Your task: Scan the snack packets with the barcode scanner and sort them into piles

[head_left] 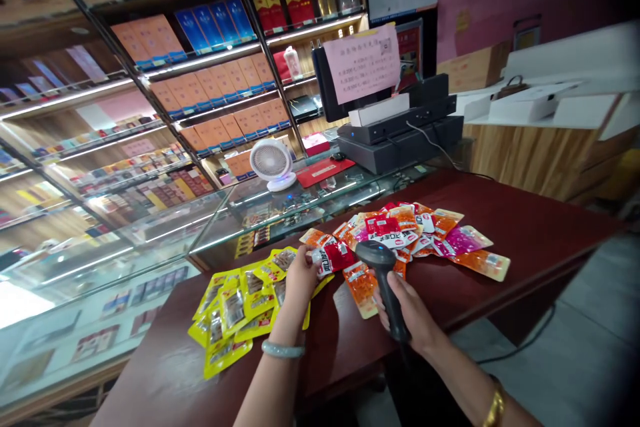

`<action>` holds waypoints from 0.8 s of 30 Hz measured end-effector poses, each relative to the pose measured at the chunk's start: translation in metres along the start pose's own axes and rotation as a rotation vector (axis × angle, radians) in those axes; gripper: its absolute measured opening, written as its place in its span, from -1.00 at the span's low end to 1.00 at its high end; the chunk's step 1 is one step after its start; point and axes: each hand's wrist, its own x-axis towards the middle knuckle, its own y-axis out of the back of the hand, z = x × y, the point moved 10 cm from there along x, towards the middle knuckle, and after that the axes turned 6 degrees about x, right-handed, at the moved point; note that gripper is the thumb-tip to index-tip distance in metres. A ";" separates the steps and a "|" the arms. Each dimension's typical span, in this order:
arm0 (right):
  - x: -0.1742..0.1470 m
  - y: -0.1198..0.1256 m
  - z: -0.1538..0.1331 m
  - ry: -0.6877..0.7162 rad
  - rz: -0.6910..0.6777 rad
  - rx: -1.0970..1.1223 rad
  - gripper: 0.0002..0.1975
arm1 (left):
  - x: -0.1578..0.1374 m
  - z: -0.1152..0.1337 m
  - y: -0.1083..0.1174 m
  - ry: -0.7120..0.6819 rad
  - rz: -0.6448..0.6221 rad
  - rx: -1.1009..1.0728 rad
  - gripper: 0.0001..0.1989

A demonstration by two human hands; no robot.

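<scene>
My right hand (407, 313) is wrapped round the handle of a black barcode scanner (393, 293), whose head shows a small blue light. In my left hand (301, 277) is the end of a red and white snack packet (336, 257), pinched by the fingers. The scanner's head is just to the right of this packet. Yellow snack packets (235, 310) lie in an overlapping heap beside and under my left wrist. Beyond the scanner spreads a pile of orange, red and pink packets (400, 227), with one orange packet (361, 287) nearest me, partly behind the scanner.
The packets rest on a dark red table (540, 220). Behind it stands a glass display counter (210, 233) with a white fan (273, 163) and a black cash register (400, 133). Stocked shelves (220, 87) fill the back wall. A cable (530, 340) hangs at the right.
</scene>
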 end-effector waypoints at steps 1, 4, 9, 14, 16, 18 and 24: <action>0.000 -0.001 0.001 -0.009 -0.008 -0.015 -0.60 | -0.003 -0.004 0.003 -0.005 0.016 -0.045 -0.71; 0.002 -0.002 0.004 -0.041 -0.014 -0.083 -0.59 | -0.008 -0.011 0.005 -0.007 0.032 -0.156 -0.69; 0.005 -0.005 0.009 -0.081 -0.015 -0.122 -0.59 | -0.010 -0.008 -0.001 -0.035 0.014 -0.273 -0.69; 0.001 -0.004 0.001 -0.073 -0.018 -0.108 -0.59 | -0.012 -0.007 0.010 -0.010 0.056 -0.075 -0.68; -0.004 -0.003 -0.009 -0.046 -0.032 -0.090 -0.61 | -0.017 0.003 0.028 -0.040 0.171 0.135 -0.68; -0.008 0.001 -0.019 -0.018 -0.036 -0.086 -0.63 | -0.026 0.020 0.048 -0.091 0.334 0.363 -0.63; -0.019 0.020 -0.027 -0.027 0.027 -0.161 -0.63 | -0.040 0.066 0.004 -0.239 0.168 0.601 -0.60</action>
